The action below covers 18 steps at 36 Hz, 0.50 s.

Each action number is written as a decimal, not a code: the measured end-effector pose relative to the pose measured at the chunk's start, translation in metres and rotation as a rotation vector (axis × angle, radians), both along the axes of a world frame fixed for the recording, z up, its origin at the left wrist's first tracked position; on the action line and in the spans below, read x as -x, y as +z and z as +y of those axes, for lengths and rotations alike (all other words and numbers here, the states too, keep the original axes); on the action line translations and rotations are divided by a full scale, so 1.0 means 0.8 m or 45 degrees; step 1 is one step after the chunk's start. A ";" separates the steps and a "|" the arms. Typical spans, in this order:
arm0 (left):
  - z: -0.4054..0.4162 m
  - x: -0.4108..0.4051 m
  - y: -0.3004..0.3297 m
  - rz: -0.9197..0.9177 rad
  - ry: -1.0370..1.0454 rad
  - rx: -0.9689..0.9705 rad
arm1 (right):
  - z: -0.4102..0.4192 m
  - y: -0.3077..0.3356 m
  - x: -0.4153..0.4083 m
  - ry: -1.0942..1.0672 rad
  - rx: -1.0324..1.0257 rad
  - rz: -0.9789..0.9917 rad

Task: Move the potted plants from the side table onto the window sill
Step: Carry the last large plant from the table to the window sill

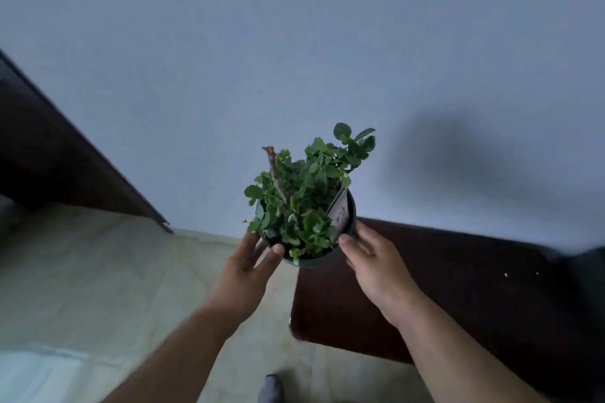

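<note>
Both hands, left hand (250,260) and right hand (376,258), gripping potted plant (302,203) above side table (458,288) edge

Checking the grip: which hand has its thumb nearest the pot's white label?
The right hand: its thumb presses the pot rim just below the white label; the left hand holds the opposite side.

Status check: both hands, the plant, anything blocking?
Left hand and right hand grip the pot from either side. Plant upright, at the dark table's corner. Nothing blocking in view.
</note>
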<state>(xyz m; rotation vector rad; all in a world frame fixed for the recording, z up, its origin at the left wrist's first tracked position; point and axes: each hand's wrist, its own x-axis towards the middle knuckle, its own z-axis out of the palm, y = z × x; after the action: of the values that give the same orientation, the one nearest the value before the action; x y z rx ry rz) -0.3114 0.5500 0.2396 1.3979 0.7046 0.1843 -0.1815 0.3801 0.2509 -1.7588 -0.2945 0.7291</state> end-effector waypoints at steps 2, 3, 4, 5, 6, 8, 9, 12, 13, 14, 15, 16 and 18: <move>0.012 0.031 0.038 -0.060 0.096 -0.021 | 0.027 0.037 0.018 0.086 -0.058 -0.043; 0.015 0.040 0.047 -0.082 0.121 -0.024 | 0.036 0.045 0.023 0.111 -0.057 -0.058; 0.021 0.054 0.062 -0.100 0.166 -0.032 | 0.048 0.062 0.033 0.166 -0.071 -0.081; 0.027 0.071 0.076 -0.122 0.210 -0.037 | 0.062 0.075 0.044 0.223 -0.081 -0.101; 0.034 0.089 0.090 -0.126 0.234 -0.043 | 0.077 0.088 0.055 0.254 -0.089 -0.108; 0.046 0.122 0.111 -0.131 0.293 -0.063 | 0.104 0.106 0.077 0.335 -0.086 -0.132; 0.049 0.131 0.117 -0.136 0.309 -0.059 | 0.109 0.110 0.082 0.356 -0.081 -0.136; 0.080 0.199 0.142 -0.160 0.465 -0.084 | 0.167 0.135 0.131 0.511 -0.071 -0.209; 0.091 0.219 0.144 -0.173 0.504 -0.093 | 0.184 0.140 0.147 0.558 -0.074 -0.230; 0.102 0.242 0.148 -0.176 0.557 -0.094 | 0.204 0.145 0.165 0.612 -0.072 -0.254; 0.114 0.266 0.150 -0.180 0.597 -0.098 | 0.224 0.149 0.186 0.656 -0.078 -0.261; 0.121 0.277 0.152 -0.179 0.629 -0.087 | 0.235 0.151 0.195 0.684 -0.076 -0.281; 0.144 0.325 0.154 -0.178 0.705 -0.109 | 0.275 0.155 0.237 0.771 -0.070 -0.286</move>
<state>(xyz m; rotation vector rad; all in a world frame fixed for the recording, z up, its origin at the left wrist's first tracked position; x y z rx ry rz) -0.5711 0.6654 0.3627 1.2278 0.9622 0.7472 -0.3711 0.6002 0.3751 -1.7074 -1.0195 0.9332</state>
